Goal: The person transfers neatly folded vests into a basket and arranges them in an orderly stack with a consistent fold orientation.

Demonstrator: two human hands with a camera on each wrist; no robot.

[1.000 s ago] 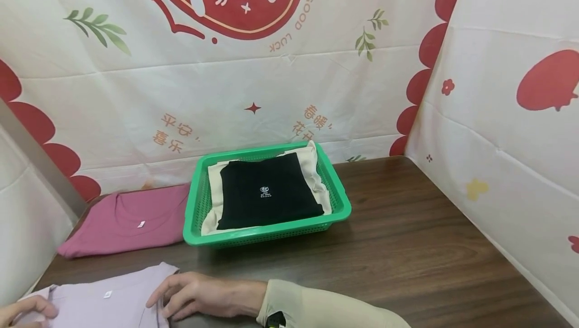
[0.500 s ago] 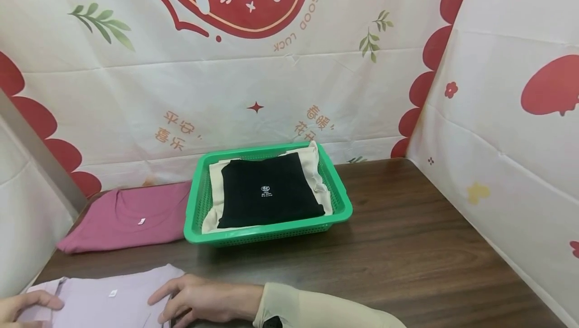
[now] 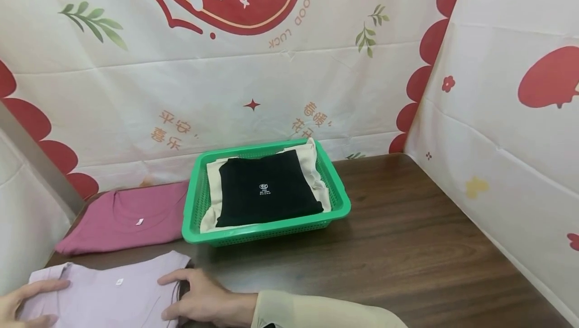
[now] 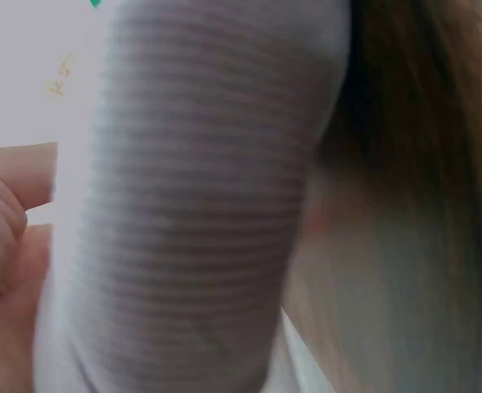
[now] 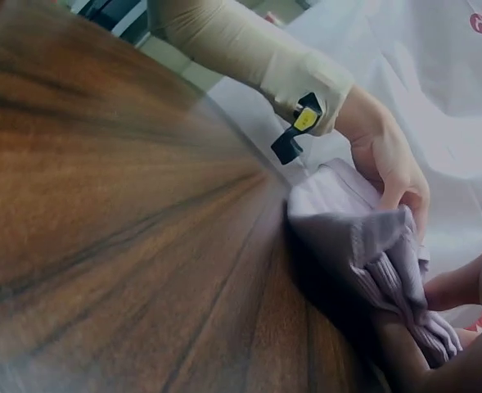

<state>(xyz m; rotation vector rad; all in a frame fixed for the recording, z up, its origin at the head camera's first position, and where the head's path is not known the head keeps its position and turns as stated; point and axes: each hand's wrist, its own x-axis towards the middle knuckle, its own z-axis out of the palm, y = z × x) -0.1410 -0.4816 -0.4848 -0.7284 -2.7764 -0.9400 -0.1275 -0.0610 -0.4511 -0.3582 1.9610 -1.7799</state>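
Note:
A folded lavender shirt (image 3: pixel 113 298) with a small white neck label lies at the lower left of the head view. My left hand (image 3: pixel 33 300) grips its left side, fingers on top. At the opposite side, my right hand (image 3: pixel 203 295) holds the folded layers between thumb and fingers. From the right wrist, the shirt (image 5: pixel 355 217) is bunched between the two hands, its folded edge tilted up off the wood. A lavender fold (image 4: pixel 200 196) fills much of the left wrist view, with part of a hand (image 4: pixel 11 254) behind it.
A green basket (image 3: pixel 267 230) stands behind, holding a folded black shirt (image 3: pixel 271 187) on cream cloth (image 3: pixel 214 187). Left of it lies a folded pink shirt (image 3: pixel 131 217). Printed white curtains (image 3: pixel 226 87) enclose the brown wooden table (image 3: pixel 407 247).
The lavender shirt has risen and shifted slightly right and away. My right hand has gone from fingers resting on its edge to gripping it; the left hand moved along with the shirt.

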